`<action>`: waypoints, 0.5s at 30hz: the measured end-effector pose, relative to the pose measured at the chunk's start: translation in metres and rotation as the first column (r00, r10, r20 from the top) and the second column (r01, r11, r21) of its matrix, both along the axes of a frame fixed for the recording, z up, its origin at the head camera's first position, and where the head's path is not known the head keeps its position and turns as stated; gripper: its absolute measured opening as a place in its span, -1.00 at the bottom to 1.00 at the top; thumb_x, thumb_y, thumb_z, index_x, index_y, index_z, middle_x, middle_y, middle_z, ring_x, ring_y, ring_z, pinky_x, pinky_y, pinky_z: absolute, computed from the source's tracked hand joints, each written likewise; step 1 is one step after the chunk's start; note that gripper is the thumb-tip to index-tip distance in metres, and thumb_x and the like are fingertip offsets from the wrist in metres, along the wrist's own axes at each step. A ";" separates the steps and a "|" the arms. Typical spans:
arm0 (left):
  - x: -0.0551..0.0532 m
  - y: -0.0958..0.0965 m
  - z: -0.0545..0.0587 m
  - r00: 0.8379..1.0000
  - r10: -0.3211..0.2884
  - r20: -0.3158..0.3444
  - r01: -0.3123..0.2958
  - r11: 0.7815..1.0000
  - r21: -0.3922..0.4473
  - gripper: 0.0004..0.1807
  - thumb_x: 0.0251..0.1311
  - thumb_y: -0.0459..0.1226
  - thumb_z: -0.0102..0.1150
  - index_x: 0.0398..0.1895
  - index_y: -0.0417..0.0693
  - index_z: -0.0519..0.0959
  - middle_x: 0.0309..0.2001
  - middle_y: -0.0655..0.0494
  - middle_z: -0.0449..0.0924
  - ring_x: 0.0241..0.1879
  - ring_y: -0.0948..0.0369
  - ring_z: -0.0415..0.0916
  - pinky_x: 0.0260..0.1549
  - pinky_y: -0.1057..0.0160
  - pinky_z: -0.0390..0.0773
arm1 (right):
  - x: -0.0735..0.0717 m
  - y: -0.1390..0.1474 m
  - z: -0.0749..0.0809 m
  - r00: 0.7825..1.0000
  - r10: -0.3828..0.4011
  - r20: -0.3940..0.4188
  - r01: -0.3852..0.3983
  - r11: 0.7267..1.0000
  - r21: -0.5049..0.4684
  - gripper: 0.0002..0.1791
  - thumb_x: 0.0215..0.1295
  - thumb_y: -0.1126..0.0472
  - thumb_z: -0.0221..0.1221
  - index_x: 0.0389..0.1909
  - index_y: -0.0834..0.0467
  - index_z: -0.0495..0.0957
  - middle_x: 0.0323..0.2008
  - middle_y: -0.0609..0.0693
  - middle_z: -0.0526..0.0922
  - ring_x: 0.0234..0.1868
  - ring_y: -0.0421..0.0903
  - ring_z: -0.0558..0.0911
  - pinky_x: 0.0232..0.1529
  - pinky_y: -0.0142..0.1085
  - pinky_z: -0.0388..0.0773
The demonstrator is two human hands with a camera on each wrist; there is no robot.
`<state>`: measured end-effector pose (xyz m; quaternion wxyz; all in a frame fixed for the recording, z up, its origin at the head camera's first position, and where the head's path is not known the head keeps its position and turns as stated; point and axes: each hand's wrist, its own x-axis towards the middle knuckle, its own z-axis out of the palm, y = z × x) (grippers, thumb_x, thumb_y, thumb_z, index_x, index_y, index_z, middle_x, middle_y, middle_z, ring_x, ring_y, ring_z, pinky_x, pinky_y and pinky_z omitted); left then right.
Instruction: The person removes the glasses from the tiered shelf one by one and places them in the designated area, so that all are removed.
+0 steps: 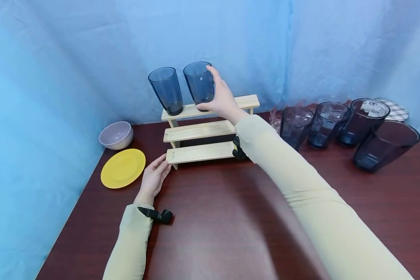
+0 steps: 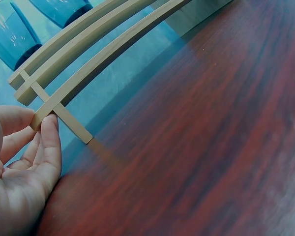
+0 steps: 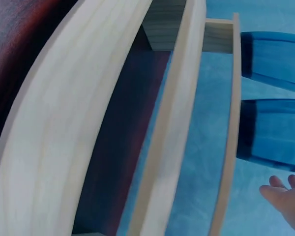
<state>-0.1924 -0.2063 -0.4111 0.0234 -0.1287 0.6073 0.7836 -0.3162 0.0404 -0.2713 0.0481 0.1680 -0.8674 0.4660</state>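
A three-step wooden rack (image 1: 200, 132) stands at the back of the table. My left hand (image 1: 154, 178) pinches the left end of its lowest board, thumb on one face and fingers beneath in the left wrist view. Two dark blue-tinted drinking glasses are upright on the top board, the left glass (image 1: 166, 90) free of hands. Around the right glass (image 1: 197, 83) curves my right hand (image 1: 224, 99), index finger at the rim and thumb across the lower front. Some fingertips (image 3: 275, 183) appear beside that glass (image 3: 278, 132) in the right wrist view, with a small gap.
To the right stand several more dark glasses, the nearest one (image 1: 386, 146) tilted in view. Clear plastic wrap (image 1: 275, 118) and a round striped item (image 1: 395, 111) lie behind them. At left are a lilac bowl (image 1: 116, 135) and a yellow plate (image 1: 123, 168). Blue curtains hang close behind.
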 end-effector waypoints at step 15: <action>-0.001 0.005 -0.006 1.000 0.021 -0.019 -0.021 1.000 0.014 -0.50 0.37 -0.45 -0.12 0.38 -0.24 0.22 0.00 0.07 0.45 -0.25 0.44 0.55 -0.16 0.53 0.55 | -0.003 -0.014 -0.011 0.987 -0.135 -0.089 0.131 0.990 -0.043 0.03 0.17 0.04 0.29 0.42 -0.26 -0.27 0.38 0.11 0.11 0.33 0.06 0.29 0.21 -0.08 0.40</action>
